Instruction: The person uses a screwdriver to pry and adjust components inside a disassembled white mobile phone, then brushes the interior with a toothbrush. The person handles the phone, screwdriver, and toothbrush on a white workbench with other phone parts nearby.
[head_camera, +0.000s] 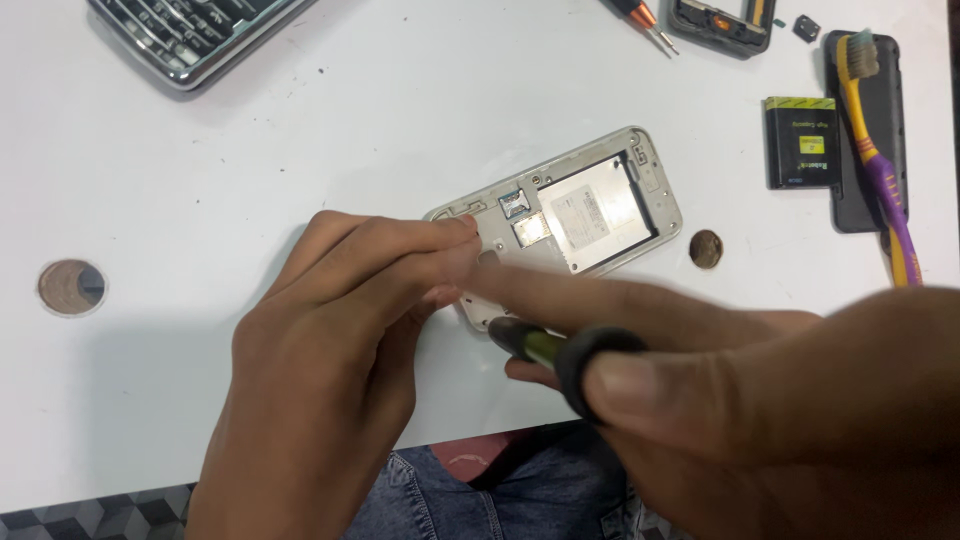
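An opened smartphone (590, 215), back cover off and battery bay bare, is seen lying face down near the middle of the white tabletop (300, 150), tilted so that its far end points up and to the right. Its near left corner is pinned by the left hand (330, 350), whose fingers (440, 240) are pressed close together and laid flat on the silver frame beside the card slots. A screwdriver (545, 350) with a dark, yellow-green handle and a black rotating cap is gripped in the right hand (760, 400): the thumb is set against the cap, and the index finger is stretched along the shaft toward the phone's near edge. The tip itself is hidden under the fingers, so its exact contact point cannot be told.

Just off the phone's right edge a small brown coin (706, 249) is seen. Farther right, a black battery (801, 142) with a yellow band is lying beside a dark back cover (868, 190), and a yellow and purple toothbrush (880, 160) is laid across that cover. At the top edge an orange-tipped tool (645, 20) and another dismantled phone frame (722, 25) are seen, and a keypad phone (190, 35) is in the top left corner. A round cable hole (71, 287) is cut into the tabletop at the left.
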